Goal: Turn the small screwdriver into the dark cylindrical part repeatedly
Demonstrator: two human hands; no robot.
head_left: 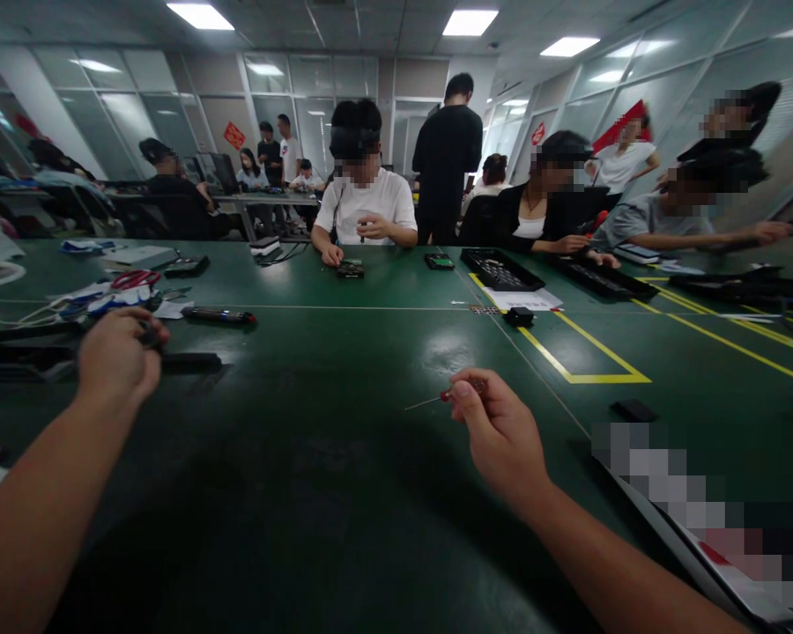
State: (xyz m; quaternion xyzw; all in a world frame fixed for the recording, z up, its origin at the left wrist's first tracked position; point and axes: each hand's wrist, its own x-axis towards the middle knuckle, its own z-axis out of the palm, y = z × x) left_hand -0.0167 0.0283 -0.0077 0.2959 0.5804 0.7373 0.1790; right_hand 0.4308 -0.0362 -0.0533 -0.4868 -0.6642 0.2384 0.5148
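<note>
My right hand (502,431) is closed round the reddish handle of a small screwdriver (426,404), its thin metal shaft pointing left above the green table (317,475). Over at the left, my left hand (119,352) grips a small dark object (149,335) between thumb and fingers; what it is I cannot make out. Beyond that hand lies a dark pen-shaped electric tool (219,316) with a reddish tip. A black bar-like piece (191,361) is beside the hand, partly hidden by it.
Red-handled pliers or scissors (136,279) lie among cloths and cables at left. Across the table a person (365,207) handles a small device (350,268). Black trays (502,269), a black block (519,317) and yellow tape (608,379) are at right. A pixelated flat item (693,519) lies near right.
</note>
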